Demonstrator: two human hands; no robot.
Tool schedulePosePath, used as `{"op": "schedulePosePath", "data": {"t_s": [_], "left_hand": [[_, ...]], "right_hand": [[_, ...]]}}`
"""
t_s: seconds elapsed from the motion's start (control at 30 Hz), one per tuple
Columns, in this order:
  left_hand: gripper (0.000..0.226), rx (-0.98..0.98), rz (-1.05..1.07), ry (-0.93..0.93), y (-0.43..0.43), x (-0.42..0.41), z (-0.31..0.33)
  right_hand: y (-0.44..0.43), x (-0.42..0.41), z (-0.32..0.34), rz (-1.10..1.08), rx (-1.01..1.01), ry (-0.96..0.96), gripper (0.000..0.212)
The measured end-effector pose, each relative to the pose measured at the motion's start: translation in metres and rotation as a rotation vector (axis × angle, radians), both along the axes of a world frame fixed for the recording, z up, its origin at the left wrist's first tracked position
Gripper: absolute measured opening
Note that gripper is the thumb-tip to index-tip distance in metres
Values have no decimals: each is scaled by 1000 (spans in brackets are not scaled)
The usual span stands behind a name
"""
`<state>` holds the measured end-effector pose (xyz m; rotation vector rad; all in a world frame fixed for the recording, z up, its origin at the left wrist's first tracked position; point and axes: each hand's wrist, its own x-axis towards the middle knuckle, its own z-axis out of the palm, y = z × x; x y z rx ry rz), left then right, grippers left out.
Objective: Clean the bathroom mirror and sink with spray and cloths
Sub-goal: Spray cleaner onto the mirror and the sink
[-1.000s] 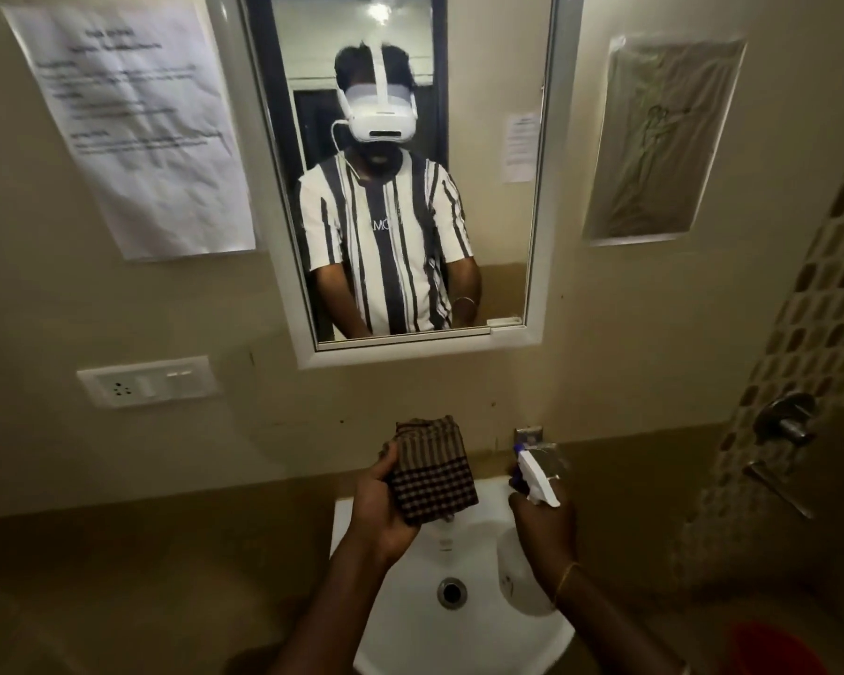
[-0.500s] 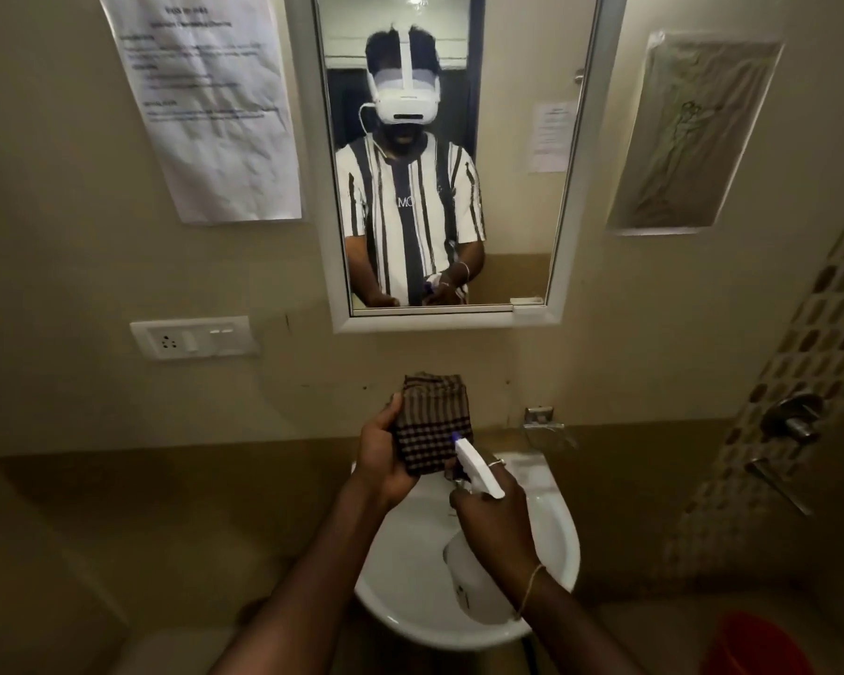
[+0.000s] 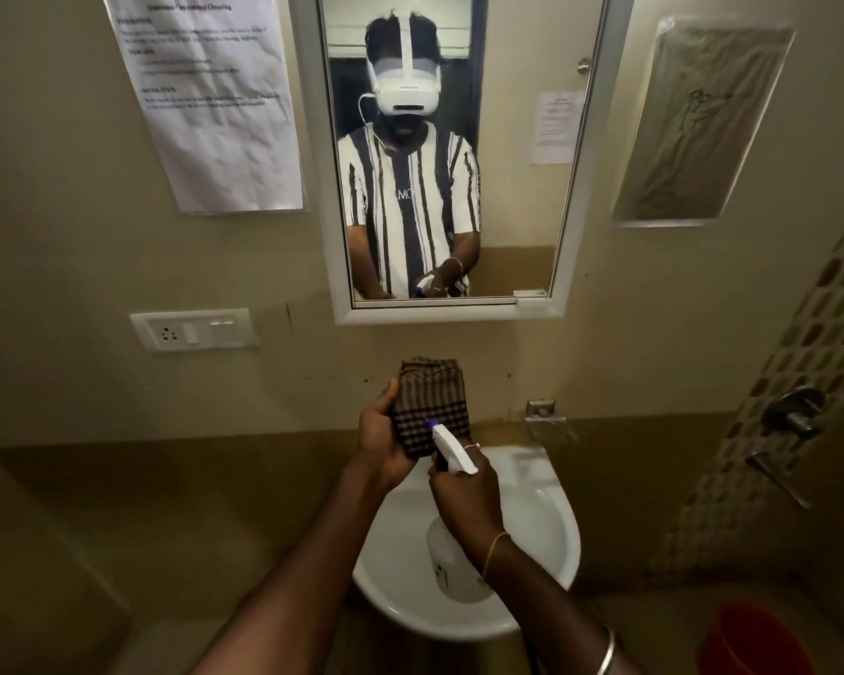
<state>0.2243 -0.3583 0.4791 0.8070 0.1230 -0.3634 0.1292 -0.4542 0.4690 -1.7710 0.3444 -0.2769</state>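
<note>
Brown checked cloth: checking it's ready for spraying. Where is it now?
Head view, centre: the brown checked cloth is in the left hand, above the white sink, beside the right hand's white spray bottle.

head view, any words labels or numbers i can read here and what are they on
"MO": on the striped shirt reflected in the mirror, rest unclear
printed sheet left of the mirror: too blurred to read
small notice in the reflection: too small to read
spray bottle label: unreadable
</note>
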Motion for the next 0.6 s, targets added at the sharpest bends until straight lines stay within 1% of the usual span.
{"op": "schedulePosePath", "data": {"t_s": [0.1, 0.17, 0.23, 0.27, 0.33, 0.37, 0.47, 0.6], "left_hand": [[54, -8, 8, -5, 0, 3, 1], [53, -9, 2, -7, 1, 4, 2], [55, -10, -3, -12, 1, 5, 2], [56, -12, -2, -12, 1, 6, 2], [57, -18, -7, -10, 1, 7, 0], [57, -21, -10, -9, 1, 7, -1], [56, -38, -20, -19, 0, 8, -2], [55, -48, -9, -17, 1, 9, 0]], "right_hand": [[-6, -1, 0, -6, 10, -23, 26], [-12, -1, 1, -19, 42, -19, 34], [-17, 1, 0, -57, 59, 4, 36], [-18, 4, -1, -76, 61, 8, 32], [-22, 8, -1, -113, 52, 12, 17], [-22, 9, -2, -126, 41, 19, 15], [-26, 11, -4, -143, 34, 28, 31], [-28, 5, -6, -101, 20, 6, 34]]}}
